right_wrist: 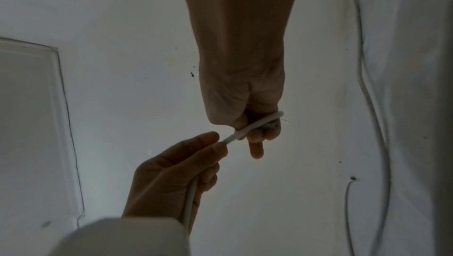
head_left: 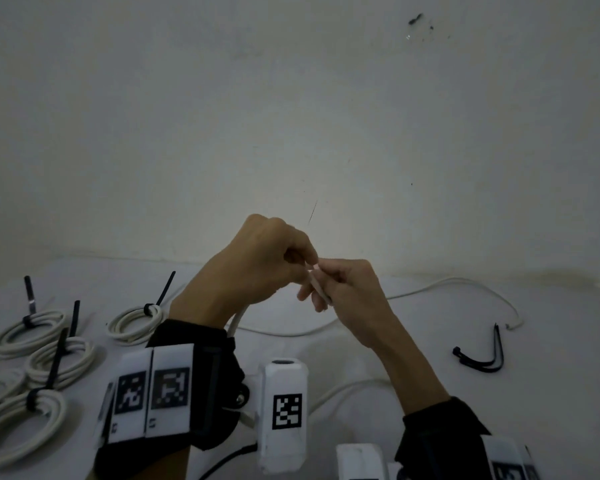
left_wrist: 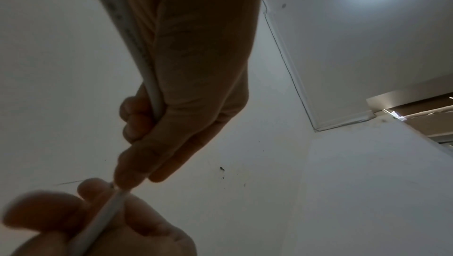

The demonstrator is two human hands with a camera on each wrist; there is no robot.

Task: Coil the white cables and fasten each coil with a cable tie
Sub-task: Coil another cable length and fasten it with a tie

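**Both hands on one white cable, raised above the tabletop**

The left hand and right hand meet in mid-air, each grip curled tightly round the same white cable. Between the hands the held stretch runs slantwise, its long axis pointing from the left fingertips down toward the right palm. In the dim right-wrist view the cable seems to bend over the right fingers. Its slack trails across the tabletop to the right. Five tied coils lie at left; spare black ties lie at right.
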